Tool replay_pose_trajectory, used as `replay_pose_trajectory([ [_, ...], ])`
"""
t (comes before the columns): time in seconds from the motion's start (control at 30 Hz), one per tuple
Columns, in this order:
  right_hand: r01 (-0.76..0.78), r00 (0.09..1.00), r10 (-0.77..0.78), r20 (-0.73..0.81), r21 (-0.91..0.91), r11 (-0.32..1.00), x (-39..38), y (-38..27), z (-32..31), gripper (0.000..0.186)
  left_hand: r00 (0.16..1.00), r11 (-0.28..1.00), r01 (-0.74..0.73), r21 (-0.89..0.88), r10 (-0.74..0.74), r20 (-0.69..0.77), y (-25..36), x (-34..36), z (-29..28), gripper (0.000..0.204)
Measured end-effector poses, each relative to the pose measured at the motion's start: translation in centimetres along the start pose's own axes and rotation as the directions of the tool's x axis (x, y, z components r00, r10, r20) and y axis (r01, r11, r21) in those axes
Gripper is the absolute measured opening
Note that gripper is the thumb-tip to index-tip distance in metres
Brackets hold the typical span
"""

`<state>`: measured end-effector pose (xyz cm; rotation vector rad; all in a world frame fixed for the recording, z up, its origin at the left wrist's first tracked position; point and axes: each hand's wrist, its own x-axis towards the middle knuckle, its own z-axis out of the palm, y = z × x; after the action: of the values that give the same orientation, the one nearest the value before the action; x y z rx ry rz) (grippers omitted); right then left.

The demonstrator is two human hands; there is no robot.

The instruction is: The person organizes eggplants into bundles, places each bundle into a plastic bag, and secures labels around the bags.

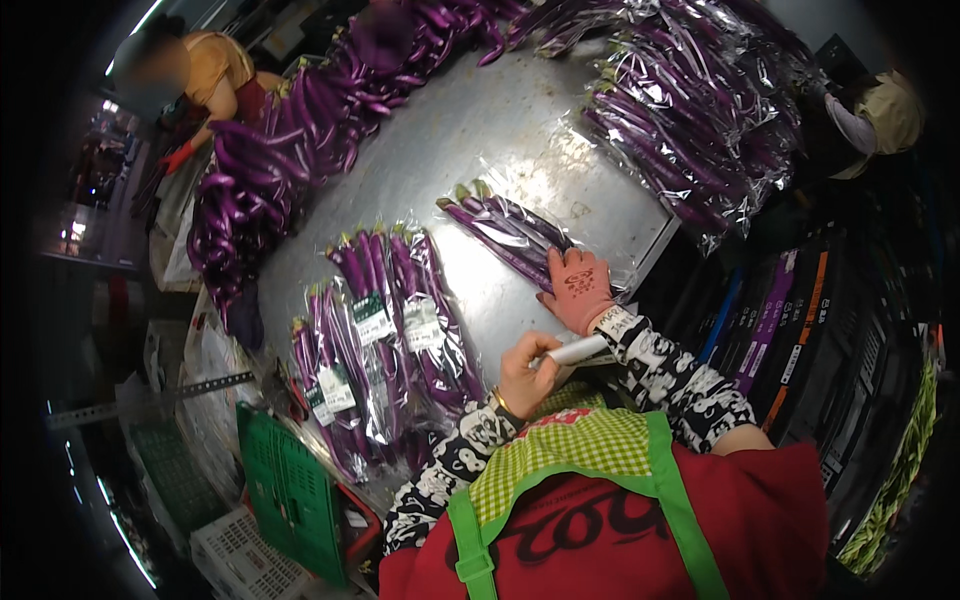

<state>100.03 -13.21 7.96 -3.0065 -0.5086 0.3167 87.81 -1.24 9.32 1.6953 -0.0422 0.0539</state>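
Observation:
My right hand (578,288), in a pink glove, rests on a clear bag of long purple eggplants (500,228), its fingers curled over the bag's lower end. Below it, my bare left hand (525,372) holds a pale rolled strip (578,350), perhaps labels, near the table's near edge. Several labelled bags of eggplants (375,325) lie side by side to the left on the metal table (420,140).
Loose eggplants (265,155) are heaped along the far left, bagged ones (690,120) at upper right. Co-workers (205,75) (880,115) stand on both sides. Stacked dark crates (770,320) are at right, a green crate (285,490) and pale crate (240,550) at lower left.

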Motion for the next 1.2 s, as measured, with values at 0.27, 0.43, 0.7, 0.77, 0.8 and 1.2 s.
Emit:
replay_pose_trajectory([
  [0.27, 0.096, 0.994, -0.095, -0.060, 0.892, 0.442, -2.0, 2.7, -3.4, 0.049, 0.980, 0.990, 0.120, -0.074, -0.130, -0.149, 0.8, 1.2, -1.8, 0.020],
  [0.43, -0.102, 0.907, -0.400, 0.129, 0.991, 0.090, -4.9, 2.3, -7.8, 0.044, 0.973, 0.948, -0.006, -0.318, -0.067, -0.220, 0.3, 1.9, -1.8, 0.019],
  [0.7, -0.114, 0.934, -0.327, 0.146, 0.987, 0.116, -5.3, 1.3, -8.1, 0.029, 0.953, 0.910, 0.172, -0.376, -0.250, -0.169, 0.5, 1.6, -1.4, 0.016],
  [0.77, -0.109, 0.934, -0.333, 0.130, 0.991, 0.081, -5.0, 1.4, -7.2, 0.026, 0.959, 0.930, 0.149, -0.336, -0.219, -0.179, -0.5, 1.5, -1.3, 0.015],
  [0.8, 0.069, 0.954, -0.298, -0.021, 0.986, 0.151, -4.6, 1.8, -6.2, 0.023, 0.953, 0.920, 0.195, -0.340, -0.260, -0.158, -0.9, 1.7, -1.2, 0.015],
  [1.2, 0.157, 0.955, -0.276, 0.106, 0.607, 0.779, 8.1, 1.1, -2.4, 0.029, 0.872, 0.699, 0.292, 0.652, -0.475, 0.120, -2.0, -0.1, -1.6, 0.017],
])
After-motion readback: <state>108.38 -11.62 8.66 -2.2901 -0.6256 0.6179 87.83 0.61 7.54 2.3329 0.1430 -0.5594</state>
